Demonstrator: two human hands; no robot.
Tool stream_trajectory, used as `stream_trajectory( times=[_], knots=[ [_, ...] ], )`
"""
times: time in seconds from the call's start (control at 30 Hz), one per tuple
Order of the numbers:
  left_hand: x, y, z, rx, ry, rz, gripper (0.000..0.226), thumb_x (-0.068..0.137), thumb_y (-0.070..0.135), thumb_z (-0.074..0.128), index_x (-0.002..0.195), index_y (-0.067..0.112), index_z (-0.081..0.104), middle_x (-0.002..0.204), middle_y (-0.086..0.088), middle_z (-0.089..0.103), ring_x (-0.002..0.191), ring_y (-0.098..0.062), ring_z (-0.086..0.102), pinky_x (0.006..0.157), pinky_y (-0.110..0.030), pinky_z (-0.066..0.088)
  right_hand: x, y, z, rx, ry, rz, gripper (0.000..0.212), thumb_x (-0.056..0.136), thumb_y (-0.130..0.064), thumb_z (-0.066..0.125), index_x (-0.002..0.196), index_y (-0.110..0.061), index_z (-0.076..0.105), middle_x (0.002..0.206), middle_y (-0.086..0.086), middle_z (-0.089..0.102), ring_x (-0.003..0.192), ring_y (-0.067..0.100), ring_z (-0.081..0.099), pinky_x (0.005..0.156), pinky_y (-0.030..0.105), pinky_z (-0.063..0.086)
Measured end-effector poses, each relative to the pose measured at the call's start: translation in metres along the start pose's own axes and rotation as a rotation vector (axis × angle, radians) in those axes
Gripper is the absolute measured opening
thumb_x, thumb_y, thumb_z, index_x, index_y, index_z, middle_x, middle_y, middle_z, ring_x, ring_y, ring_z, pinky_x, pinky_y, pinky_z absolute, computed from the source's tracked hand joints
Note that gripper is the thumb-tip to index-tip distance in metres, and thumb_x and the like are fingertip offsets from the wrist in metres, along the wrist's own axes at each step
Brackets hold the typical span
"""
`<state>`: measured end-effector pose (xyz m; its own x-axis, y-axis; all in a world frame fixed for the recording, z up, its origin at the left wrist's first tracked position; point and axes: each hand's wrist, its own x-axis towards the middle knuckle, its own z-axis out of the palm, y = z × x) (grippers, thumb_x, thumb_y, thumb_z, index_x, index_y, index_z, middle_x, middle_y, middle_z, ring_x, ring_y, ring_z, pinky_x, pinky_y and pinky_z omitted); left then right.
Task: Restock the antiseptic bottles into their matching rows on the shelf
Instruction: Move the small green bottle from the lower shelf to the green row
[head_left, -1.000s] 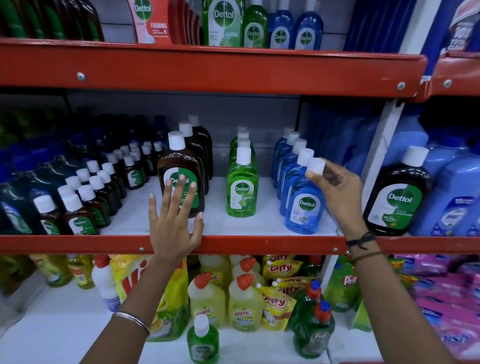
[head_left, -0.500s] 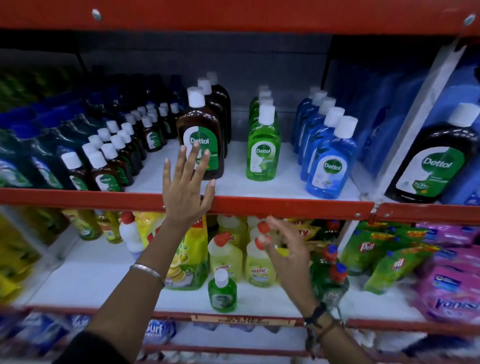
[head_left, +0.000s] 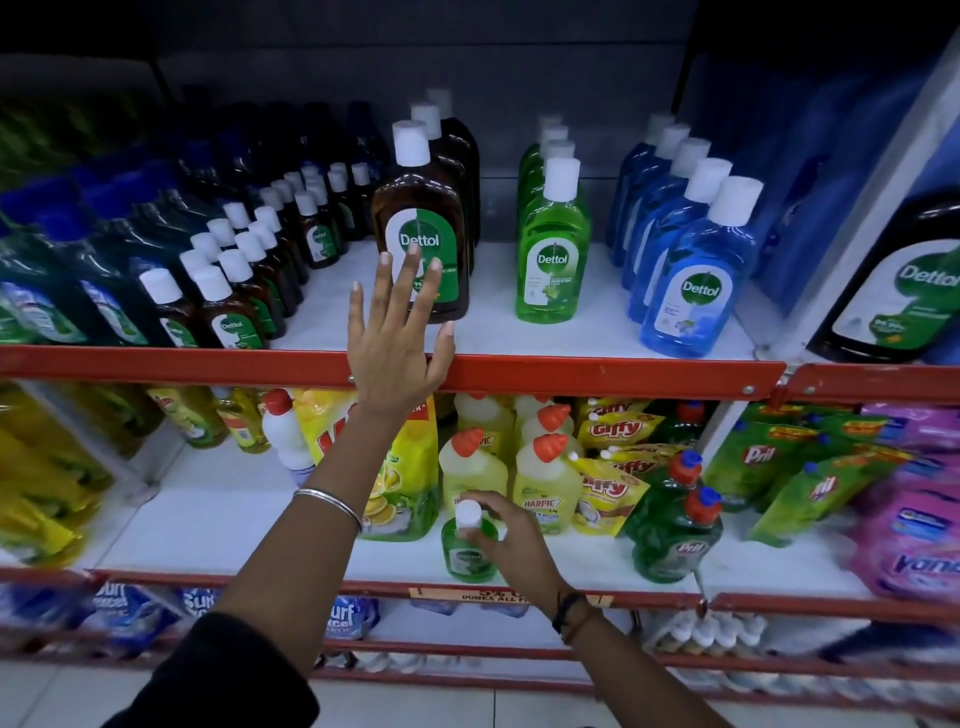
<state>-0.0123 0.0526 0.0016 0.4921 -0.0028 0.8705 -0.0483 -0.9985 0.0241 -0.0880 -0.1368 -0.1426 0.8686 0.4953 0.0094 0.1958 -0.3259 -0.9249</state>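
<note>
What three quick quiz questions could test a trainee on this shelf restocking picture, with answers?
1. True or false: the right hand grips a small green bottle on the lower shelf.
2. Which row matches it: A brown, B green row, C blue?
3. Fill in: the left hand is spread open before the big ____ bottle.

Key: 1 true; 2 B; 3 brown.

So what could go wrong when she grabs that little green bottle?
The right hand pinches the small green bottle only near its white cap, so it might slip or swing. Lifting it could bump the yellow Harpic bottles crowded right behind. The left hand, spread in front of the big brown Dettol bottle, could nudge it.
</note>
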Motion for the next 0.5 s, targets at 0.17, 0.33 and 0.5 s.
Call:
stream_trajectory(
  times=[0.17,0.33,0.5],
  knots=[
    [0.0,0.0,-0.001,-0.01,-0.022,0.004,0.064,0.095,0.042,0.039,0.154,0.026,0.02,0.159,-0.006,0.03,0.149,-0.026,0.02,0.12,-0.051,0.016,0.0,-0.014,-0.021,0.096,0.076,-0.012,0.029,0.079,-0.017,0.076,0.105,-0.024,0.067,0.107,-0.004,0.072,0.101,0.006,0.066,0.089,0.022,0.05],
    [-0.001,-0.002,-0.001,-0.023,-0.046,0.002,0.063,0.096,0.044,0.035,0.155,0.027,0.018,0.16,-0.005,0.029,0.15,-0.024,0.017,0.12,-0.052,0.016,-0.004,-0.07,-0.07,0.143,0.215,-0.113,0.04,0.072,-0.011,0.08,0.098,-0.039,0.067,0.091,-0.024,0.074,0.09,0.003,0.068,0.081,0.016,0.052],
    [-0.002,-0.002,-0.001,-0.033,-0.046,0.003,0.061,0.098,0.044,0.033,0.155,0.027,0.018,0.161,-0.005,0.028,0.151,-0.021,0.014,0.12,-0.051,0.016,-0.013,-0.138,-0.123,0.245,0.322,-0.289,0.037,0.071,-0.005,0.077,0.102,-0.022,0.069,0.087,-0.013,0.076,0.082,0.005,0.068,0.074,0.015,0.052]
  ],
)
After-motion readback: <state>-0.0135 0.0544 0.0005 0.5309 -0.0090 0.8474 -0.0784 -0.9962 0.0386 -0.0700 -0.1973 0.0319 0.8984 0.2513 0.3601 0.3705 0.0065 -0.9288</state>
